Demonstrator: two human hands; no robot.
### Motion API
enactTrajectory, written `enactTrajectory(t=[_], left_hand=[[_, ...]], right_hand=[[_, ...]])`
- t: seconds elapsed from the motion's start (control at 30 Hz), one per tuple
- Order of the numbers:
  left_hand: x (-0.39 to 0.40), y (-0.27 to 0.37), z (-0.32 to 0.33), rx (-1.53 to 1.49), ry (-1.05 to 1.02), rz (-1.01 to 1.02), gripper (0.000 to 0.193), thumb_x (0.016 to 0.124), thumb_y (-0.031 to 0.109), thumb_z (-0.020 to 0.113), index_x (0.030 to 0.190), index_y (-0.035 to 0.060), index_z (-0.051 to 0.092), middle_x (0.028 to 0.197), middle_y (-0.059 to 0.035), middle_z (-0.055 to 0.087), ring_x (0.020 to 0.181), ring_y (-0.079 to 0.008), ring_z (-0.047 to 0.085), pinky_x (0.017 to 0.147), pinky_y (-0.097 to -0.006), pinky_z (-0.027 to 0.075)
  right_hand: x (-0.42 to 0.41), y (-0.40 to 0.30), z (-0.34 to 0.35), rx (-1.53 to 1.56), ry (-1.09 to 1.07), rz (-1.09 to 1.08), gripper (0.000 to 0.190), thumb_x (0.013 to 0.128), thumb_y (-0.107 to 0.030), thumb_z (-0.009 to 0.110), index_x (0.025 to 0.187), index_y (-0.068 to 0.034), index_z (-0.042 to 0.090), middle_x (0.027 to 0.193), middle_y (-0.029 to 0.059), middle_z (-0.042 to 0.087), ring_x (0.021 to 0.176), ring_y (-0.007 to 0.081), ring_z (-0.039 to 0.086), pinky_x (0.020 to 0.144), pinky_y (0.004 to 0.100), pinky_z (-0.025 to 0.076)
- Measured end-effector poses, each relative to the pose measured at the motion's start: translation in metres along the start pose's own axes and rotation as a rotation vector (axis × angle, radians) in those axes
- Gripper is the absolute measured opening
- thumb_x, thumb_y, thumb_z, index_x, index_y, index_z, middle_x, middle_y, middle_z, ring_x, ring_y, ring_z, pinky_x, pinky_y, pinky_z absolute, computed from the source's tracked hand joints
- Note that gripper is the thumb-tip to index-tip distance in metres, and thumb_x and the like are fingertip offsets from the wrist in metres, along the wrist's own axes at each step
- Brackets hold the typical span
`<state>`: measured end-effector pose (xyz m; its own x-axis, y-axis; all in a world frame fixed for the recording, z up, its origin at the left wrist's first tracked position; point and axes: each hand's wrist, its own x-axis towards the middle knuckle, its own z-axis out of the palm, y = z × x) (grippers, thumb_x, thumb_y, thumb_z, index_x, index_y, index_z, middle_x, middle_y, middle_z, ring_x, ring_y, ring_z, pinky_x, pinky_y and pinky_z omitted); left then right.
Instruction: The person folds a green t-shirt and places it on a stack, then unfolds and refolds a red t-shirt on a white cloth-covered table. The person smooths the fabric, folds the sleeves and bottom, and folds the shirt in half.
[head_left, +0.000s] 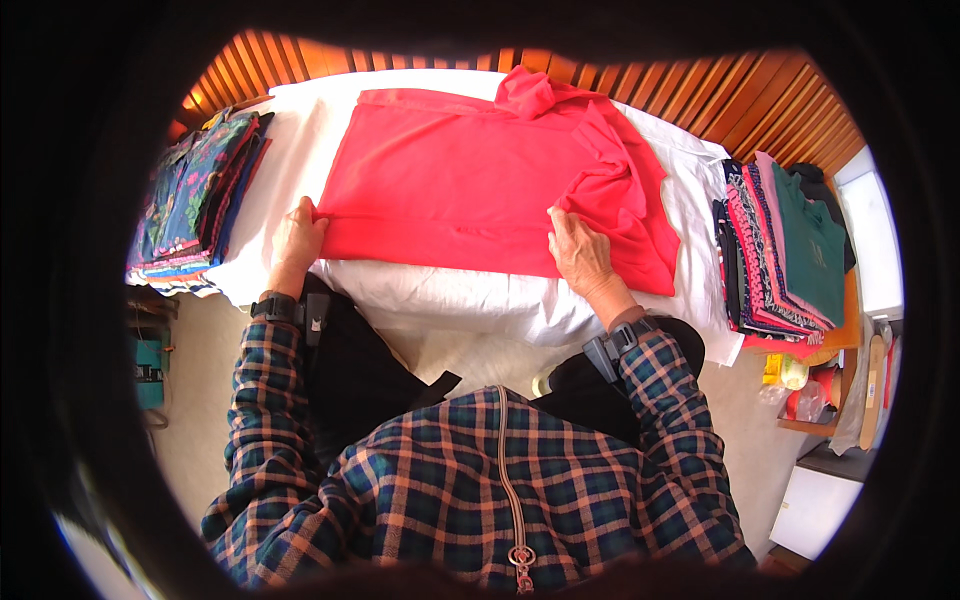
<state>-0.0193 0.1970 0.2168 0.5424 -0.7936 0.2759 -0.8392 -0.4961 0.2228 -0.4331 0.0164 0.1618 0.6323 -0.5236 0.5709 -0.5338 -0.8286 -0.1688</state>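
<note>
A red garment (450, 165) lies spread sideways over a white cloth (450, 300) on the surface before me. Its lower left corner is pinched between the thumb and fingers of my left hand (298, 238). Farther right along the near side, my right hand (579, 251) grips the fabric where loose folds begin. Bunched red cloth (525, 94) rises at the garment's far edge, and more crumpled fabric lies at its right part. A strip along the near side shows a crease running between my hands.
A stack of folded patterned clothes (195, 187) stands at the left. Another folded stack, topped by a green garment (810, 240), stands at the right. Behind the cloth runs a slatted wooden panel (690, 97). Below right, a wooden shelf (814, 427) holds assorted items.
</note>
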Motion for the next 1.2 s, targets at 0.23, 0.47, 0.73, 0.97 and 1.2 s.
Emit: enactTrajectory(t=[0.23,0.47,0.73,0.97,1.2], left_hand=[[-0.006,0.017,-0.009,-0.039,-0.053,0.138,0.028,0.084,0.028,0.072,0.086,0.0062,0.055,0.078,-0.0121,0.062,0.076,-0.0327,0.062,0.070,-0.0430,0.049],[-0.006,0.021,-0.011,-0.027,-0.274,0.134,0.035,0.082,0.034,0.074,0.087,0.0044,0.056,0.091,-0.0134,0.063,0.087,-0.0346,0.063,0.077,-0.0447,0.050],[-0.019,0.098,0.030,-0.205,-0.038,0.434,0.019,0.086,0.014,0.069,0.093,0.0050,0.054,0.091,-0.0149,0.060,0.085,-0.0352,0.062,0.070,-0.0450,0.050],[-0.062,0.241,0.076,-0.537,-0.286,0.845,0.026,0.081,0.005,0.061,0.107,0.0027,0.060,0.109,-0.0158,0.059,0.102,-0.0375,0.057,0.089,-0.0455,0.048],[-0.073,0.284,0.091,-0.343,-0.231,0.961,0.047,0.082,0.009,0.068,0.127,0.0037,0.055,0.138,-0.0133,0.050,0.129,-0.0333,0.048,0.102,-0.0457,0.042]], right_hand=[[-0.003,-0.004,-0.002,-0.087,-0.082,0.023,0.017,0.085,-0.017,0.065,0.092,-0.009,0.051,0.084,0.0096,0.058,0.079,0.0275,0.066,0.058,0.0407,0.056],[-0.003,0.014,-0.017,0.238,-0.084,0.192,0.018,0.087,-0.020,0.066,0.096,-0.011,0.054,0.087,0.0101,0.064,0.080,0.0331,0.066,0.065,0.0455,0.054],[-0.036,0.099,-0.073,0.023,-0.128,0.751,0.018,0.087,-0.024,0.064,0.094,-0.007,0.062,0.091,0.0148,0.070,0.092,0.0373,0.067,0.079,0.0488,0.052],[-0.046,0.090,-0.068,-0.075,-0.395,0.809,0.034,0.087,-0.033,0.068,0.106,-0.007,0.058,0.113,0.0140,0.067,0.109,0.0322,0.063,0.091,0.0440,0.050],[-0.048,0.081,-0.063,-0.322,-0.102,0.609,0.031,0.083,-0.018,0.072,0.107,-0.006,0.056,0.104,0.0153,0.066,0.101,0.0383,0.063,0.085,0.0473,0.051]])
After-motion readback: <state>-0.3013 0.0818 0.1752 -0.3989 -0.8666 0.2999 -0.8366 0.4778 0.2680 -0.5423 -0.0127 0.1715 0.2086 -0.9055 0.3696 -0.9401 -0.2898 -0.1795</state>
